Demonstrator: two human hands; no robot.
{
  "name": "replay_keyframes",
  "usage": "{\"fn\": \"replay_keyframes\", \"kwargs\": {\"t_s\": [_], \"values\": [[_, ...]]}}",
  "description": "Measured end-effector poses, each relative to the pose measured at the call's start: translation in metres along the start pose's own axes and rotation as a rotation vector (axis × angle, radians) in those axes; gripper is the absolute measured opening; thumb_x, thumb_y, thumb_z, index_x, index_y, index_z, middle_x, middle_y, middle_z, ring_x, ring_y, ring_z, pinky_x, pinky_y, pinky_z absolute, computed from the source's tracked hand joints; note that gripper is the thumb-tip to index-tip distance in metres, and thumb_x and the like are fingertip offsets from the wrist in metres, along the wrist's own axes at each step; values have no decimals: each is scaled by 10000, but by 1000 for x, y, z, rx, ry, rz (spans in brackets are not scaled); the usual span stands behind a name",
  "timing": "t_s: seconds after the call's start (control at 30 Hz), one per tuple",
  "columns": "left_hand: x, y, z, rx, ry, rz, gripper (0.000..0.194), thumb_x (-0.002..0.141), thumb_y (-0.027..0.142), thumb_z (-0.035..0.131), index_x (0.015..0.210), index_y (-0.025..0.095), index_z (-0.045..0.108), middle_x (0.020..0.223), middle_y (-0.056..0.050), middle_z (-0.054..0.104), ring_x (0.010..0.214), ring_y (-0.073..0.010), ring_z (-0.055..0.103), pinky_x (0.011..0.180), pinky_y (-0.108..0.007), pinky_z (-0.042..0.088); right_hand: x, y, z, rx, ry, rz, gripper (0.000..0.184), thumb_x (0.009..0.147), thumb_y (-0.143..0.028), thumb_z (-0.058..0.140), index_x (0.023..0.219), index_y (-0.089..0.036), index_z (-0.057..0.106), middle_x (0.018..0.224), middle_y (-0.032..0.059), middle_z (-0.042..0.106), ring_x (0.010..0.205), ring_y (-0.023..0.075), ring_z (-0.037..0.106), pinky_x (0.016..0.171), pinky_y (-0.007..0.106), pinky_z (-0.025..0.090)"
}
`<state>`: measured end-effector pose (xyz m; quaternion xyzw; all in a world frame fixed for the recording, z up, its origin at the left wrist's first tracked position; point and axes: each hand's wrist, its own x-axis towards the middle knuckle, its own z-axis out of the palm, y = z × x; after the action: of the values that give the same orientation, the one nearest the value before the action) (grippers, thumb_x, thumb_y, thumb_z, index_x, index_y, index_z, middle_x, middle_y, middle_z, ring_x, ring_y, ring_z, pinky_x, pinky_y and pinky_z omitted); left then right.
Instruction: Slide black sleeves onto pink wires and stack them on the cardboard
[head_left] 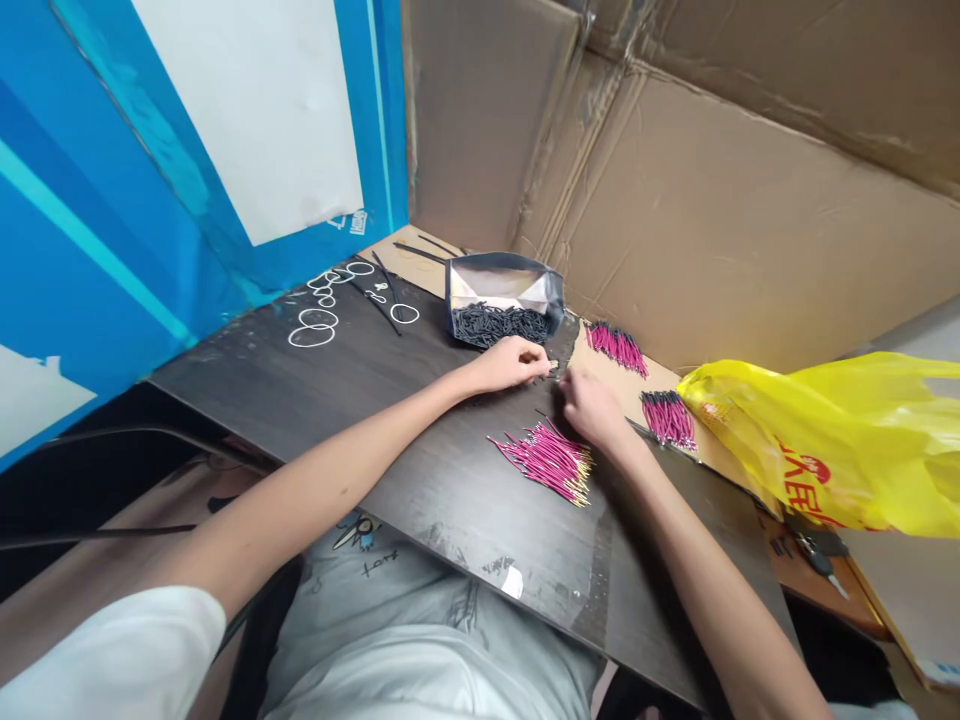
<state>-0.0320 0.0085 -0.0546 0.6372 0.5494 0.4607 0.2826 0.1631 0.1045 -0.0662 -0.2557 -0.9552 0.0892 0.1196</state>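
My left hand (514, 364) is closed in a pinch just in front of the box, with a small gold-coloured piece (553, 366) showing at its fingertips. Close by on the right, my right hand (594, 404) looks curled, but motion smears its fingers and I cannot see what they hold. Below the hands lies a loose bunch of magenta wires (544, 460) with gold-coloured ends. An open dark box (561, 300) behind my left hand contains many short black tubes (501, 325).
Two bundles of magenta wires with black ends (616, 347) (669, 418) lie on cardboard at right, beside a yellow plastic bag (832, 440). White rings (313, 328) and black strips (386, 290) lie at left. Cardboard walls (765, 220) stand behind the dark table (450, 480); keys (825, 560) lie lower right.
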Motion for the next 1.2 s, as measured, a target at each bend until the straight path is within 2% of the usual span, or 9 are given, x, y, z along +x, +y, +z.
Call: {"fn": "replay_keyframes", "kwargs": {"t_s": [0.07, 0.17, 0.27, 0.37, 0.53, 0.8, 0.97, 1.2], "values": [[-2, 3, 1, -42, -128, -26, 284, 874, 390, 622, 754, 137, 668, 614, 0, 590, 508, -93, 452, 531, -239, 319, -13, 9, -2, 264, 93, 23, 95, 983, -218, 432, 932, -206, 511, 901, 87, 642, 845, 244, 599, 780, 345, 461], [-4, 4, 5, -61, -255, -52, 273, 875, 390, 637, 784, 136, 684, 623, -3, 588, 495, -85, 433, 512, -234, 308, -36, 15, 1, 586, 118, 73, 183, 1021, -368, 454, 924, -221, 502, 814, 22, 590, 689, 192, 572, 694, 322, 465], [-2, 3, 7, -63, -307, -63, 270, 880, 391, 649, 793, 140, 696, 622, -5, 586, 504, -85, 443, 515, -233, 316, -49, 13, 10, 735, 145, 91, 200, 994, -413, 535, 958, -216, 538, 810, 2, 576, 675, 165, 552, 672, 299, 453], [0, 2, 8, -72, -332, -74, 267, 870, 387, 671, 763, 144, 694, 607, -2, 575, 504, -82, 445, 517, -231, 317, -49, 9, 18, 838, 184, 87, 218, 969, -417, 581, 1026, -206, 580, 871, 10, 605, 714, 152, 541, 671, 278, 439], [2, 2, 8, -52, -381, -83, 231, 861, 351, 690, 771, 140, 718, 607, -5, 572, 512, -82, 443, 519, -229, 317, -46, 5, 19, 861, 236, 51, 204, 963, -366, 597, 1066, -195, 637, 956, 38, 653, 759, 152, 575, 693, 280, 456], [4, -2, 8, -7, -397, -83, 248, 903, 350, 669, 817, 124, 724, 619, -4, 575, 535, -82, 444, 532, -221, 321, -46, 4, 17, 869, 263, 41, 165, 924, -325, 620, 1002, -187, 665, 889, 34, 671, 703, 148, 574, 649, 285, 449], [3, -2, 8, 1, -397, -81, 243, 898, 347, 672, 814, 125, 723, 618, 0, 574, 530, -80, 442, 532, -221, 315, -46, 5, 17, 913, 238, 69, 176, 908, -344, 642, 989, -190, 669, 848, 22, 667, 669, 140, 562, 623, 277, 442], [4, 0, 8, 1, -412, -67, 234, 880, 335, 675, 800, 123, 736, 612, 6, 558, 568, -91, 470, 562, -228, 328, -46, 8, 18, 911, 269, 68, 206, 909, -373, 648, 1002, -191, 671, 884, 27, 674, 664, 138, 577, 633, 289, 477]]}}
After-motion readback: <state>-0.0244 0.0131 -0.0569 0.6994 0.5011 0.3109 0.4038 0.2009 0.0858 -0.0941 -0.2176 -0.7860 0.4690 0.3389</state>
